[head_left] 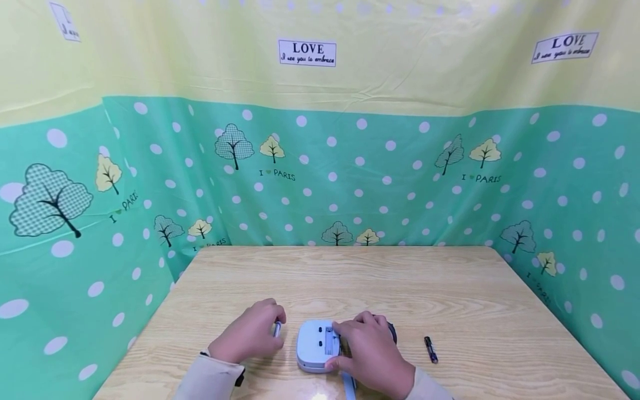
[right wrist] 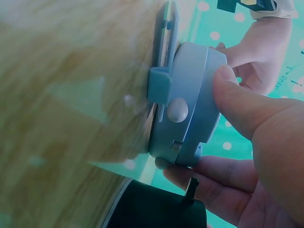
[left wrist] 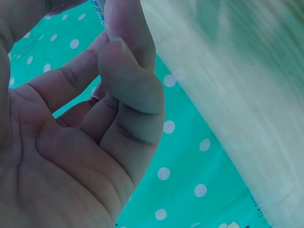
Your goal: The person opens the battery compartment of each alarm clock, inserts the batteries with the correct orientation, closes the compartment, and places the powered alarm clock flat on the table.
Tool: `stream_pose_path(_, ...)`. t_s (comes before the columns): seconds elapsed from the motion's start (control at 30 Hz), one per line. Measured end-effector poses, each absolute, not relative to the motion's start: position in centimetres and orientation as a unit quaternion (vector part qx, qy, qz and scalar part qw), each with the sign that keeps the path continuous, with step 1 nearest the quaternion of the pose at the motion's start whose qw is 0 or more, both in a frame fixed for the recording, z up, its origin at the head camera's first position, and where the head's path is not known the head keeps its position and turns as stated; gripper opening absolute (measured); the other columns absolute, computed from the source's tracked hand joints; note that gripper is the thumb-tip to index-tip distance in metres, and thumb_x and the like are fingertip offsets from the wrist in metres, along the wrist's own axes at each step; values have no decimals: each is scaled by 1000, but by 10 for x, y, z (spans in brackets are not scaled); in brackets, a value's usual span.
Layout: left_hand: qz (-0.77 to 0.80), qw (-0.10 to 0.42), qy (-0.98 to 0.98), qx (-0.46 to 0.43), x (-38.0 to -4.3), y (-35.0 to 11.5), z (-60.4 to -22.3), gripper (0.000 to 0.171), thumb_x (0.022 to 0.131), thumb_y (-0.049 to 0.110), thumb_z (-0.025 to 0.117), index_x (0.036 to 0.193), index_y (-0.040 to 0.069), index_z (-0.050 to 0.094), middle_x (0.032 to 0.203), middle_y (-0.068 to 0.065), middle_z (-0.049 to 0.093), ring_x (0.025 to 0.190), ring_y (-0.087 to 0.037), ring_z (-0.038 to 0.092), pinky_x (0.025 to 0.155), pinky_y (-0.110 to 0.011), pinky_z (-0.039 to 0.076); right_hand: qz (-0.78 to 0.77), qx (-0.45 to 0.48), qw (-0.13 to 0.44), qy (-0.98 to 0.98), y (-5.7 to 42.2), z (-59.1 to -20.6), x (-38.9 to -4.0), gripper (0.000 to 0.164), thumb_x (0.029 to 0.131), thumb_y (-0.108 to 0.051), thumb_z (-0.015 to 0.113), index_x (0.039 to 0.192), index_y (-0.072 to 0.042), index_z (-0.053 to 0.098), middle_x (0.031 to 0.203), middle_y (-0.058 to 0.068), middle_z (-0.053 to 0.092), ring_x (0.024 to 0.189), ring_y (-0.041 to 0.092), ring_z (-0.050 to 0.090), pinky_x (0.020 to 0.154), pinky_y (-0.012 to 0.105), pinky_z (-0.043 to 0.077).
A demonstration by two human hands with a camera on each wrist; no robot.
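Observation:
A light blue rounded box [head_left: 311, 347] lies on the table, its battery slot [head_left: 330, 340] uncovered and two small dark spots beside it. My right hand [head_left: 372, 350] grips the box's right side, thumb at the near edge and fingers at the far edge. In the right wrist view the thumb presses one face of the box [right wrist: 192, 99], and fingers touch its end. Left of the box, my left hand [head_left: 255, 332] pinches a small whitish-blue piece [head_left: 277, 329]. Only a printed sliver of that piece [left wrist: 98, 10] shows in the left wrist view; its kind is unclear.
A dark battery [head_left: 430, 350] lies to the right on the wooden table [head_left: 350, 278]. Behind my right hand, a black cylindrical object [head_left: 393, 333] is partly hidden. Near the box is a light blue strip [head_left: 348, 384]. A polka-dot curtain [head_left: 350, 183] hangs around the table.

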State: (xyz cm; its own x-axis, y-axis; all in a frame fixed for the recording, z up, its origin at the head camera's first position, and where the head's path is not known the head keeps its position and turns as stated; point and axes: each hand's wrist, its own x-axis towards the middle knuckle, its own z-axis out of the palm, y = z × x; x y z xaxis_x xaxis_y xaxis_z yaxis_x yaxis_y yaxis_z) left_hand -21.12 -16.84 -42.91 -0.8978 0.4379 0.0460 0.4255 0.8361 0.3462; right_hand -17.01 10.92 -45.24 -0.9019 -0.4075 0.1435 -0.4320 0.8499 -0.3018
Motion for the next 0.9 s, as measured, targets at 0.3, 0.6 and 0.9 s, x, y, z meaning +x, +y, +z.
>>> stream_pose_path(0.3, 168, 9, 959, 229, -213, -165, -420, 30, 74, 17, 82, 101, 9, 75, 95, 3, 62, 83, -11, 55, 72, -30, 51, 170, 217, 29, -961, 108, -452, -170, 86, 73, -81, 66, 136, -23, 69, 124, -13, 72, 109, 16, 51, 94, 56, 36)
stream_pose_path(0.6, 172, 15, 959, 224, -215, -162, -416, 29, 76, 16, 83, 103, 9, 75, 96, 3, 62, 84, -12, 55, 73, -31, 53, 168, 218, 28, -961, 108, -452, -171, 86, 73, -81, 66, 136, -23, 69, 124, -13, 72, 109, 16, 52, 94, 55, 36)
stream_pose_path(0.9, 169, -11, 955, 242, -217, -155, -415, 30, 76, 18, 79, 104, 10, 74, 97, 4, 62, 83, -10, 55, 74, -30, 53, 167, 215, 30, -962, 109, -452, -171, 87, 72, -82, 66, 136, -23, 69, 124, -12, 72, 108, 16, 51, 94, 55, 35)
